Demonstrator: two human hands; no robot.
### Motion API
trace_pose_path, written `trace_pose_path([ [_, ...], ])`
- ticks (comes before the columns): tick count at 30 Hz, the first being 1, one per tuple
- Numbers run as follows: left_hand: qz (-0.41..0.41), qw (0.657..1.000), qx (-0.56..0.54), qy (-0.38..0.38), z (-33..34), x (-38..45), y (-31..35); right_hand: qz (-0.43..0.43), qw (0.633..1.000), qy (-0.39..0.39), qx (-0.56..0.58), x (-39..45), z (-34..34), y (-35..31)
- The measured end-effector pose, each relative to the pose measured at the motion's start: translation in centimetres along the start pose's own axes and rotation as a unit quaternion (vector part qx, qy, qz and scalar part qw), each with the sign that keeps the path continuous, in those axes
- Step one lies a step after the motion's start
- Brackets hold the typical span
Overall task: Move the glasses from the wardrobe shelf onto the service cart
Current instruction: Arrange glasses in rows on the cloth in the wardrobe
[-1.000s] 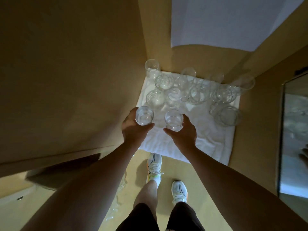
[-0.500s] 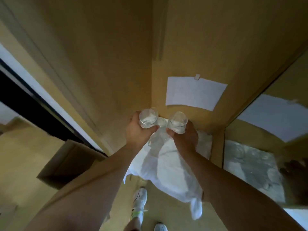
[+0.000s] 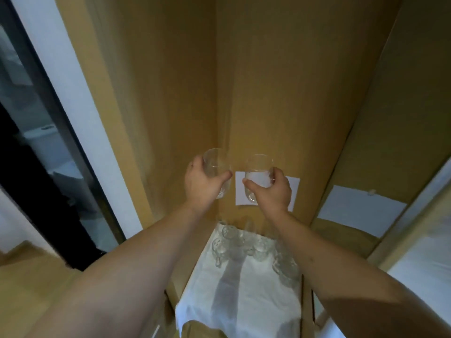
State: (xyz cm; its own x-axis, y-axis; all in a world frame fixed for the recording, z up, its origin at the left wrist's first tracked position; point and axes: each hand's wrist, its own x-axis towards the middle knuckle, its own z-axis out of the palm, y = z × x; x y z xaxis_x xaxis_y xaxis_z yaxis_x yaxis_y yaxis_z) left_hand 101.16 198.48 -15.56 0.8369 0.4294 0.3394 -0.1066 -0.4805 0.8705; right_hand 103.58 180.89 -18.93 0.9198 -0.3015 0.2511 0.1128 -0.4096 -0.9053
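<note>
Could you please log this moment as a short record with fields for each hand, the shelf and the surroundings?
left hand: grips a clear glass, raised above the shelf
right hand: grips a second clear glass
shelf: white cloth with several glasses standing at the back
behind: white paper sheet on the wooden back panel
service cart: not in view

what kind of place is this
Probably a hotel room or bedroom wardrobe: tall wooden wardrobe panels, a shelf lined with a white cloth holding clear glasses, and a dark glass door alongside.
</note>
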Motion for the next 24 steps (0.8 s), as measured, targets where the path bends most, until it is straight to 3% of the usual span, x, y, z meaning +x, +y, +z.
trace_pose_path([
  [14, 0.103, 0.98, -0.168, -0.028, -10.4, -0.3, 11.4, -0.09, 0.986, 0.107, 0.09, -6.5, -5.5, -15.0],
  [24, 0.099, 0.954, -0.269, -0.091, -12.5, -6.0, 13.8, -0.068, 0.97, 0.189, 0.136, -14.5, -10.3, -17.3],
])
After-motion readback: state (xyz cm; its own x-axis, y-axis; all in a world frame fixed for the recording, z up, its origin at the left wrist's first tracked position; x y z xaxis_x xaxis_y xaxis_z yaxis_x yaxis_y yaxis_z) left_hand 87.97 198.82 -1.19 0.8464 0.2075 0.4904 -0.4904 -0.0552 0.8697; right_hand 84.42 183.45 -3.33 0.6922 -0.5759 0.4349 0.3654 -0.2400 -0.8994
